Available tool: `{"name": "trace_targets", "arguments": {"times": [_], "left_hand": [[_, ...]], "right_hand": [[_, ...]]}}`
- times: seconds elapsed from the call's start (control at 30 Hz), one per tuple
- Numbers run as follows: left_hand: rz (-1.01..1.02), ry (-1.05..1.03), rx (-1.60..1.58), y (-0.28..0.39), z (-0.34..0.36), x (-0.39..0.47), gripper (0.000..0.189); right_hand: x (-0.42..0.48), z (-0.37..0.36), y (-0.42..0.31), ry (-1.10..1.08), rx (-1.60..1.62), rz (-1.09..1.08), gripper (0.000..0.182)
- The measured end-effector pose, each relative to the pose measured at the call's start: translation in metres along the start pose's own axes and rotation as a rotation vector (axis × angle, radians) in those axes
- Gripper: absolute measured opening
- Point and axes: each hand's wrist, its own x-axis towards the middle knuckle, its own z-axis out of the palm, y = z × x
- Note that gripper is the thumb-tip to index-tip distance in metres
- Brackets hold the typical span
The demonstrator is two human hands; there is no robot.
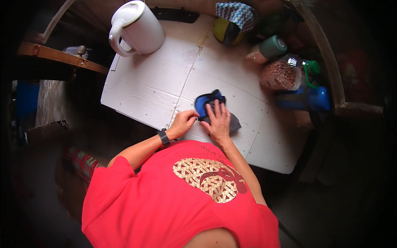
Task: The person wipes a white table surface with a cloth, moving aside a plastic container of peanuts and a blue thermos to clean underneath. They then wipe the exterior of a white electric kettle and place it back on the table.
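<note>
A blue and dark grey cloth item (201,104) lies crumpled on the white-covered table (142,93) near its front edge. My right hand (218,122) rests flat over the middle of it, fingers spread and pointing away from me. Just to the left is my left hand (183,122), its fingers curled and their tips at the cloth's lower left edge; whether they pinch it cannot be made out. A dark watch sits on my left wrist. The grey part of the cloth sticks out to the right of my right hand, slightly blurred.
A white electric kettle (145,34) stands at the back left. Along the back right are a yellow and black object (225,31) under a patterned cloth (237,14), a green-lidded container (269,48), a clear jar of peanut-like pieces (280,73) and a blue bottle-like object (316,98).
</note>
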Motion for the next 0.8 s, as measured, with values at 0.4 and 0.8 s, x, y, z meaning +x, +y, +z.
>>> {"name": "trace_targets", "arguments": {"times": [0.4, 0.8], "left_hand": [[0.059, 0.930, 0.095, -0.032, -0.199, 0.018, 0.073], [0.196, 0.764, -0.156, -0.027, -0.309, 0.155, 0.024]], "right_hand": [[0.028, 0.000, 0.060, 0.246, -0.197, 0.253, 0.069], [-0.090, -0.007, 0.054, 0.237, -0.324, 0.637, 0.068]]}}
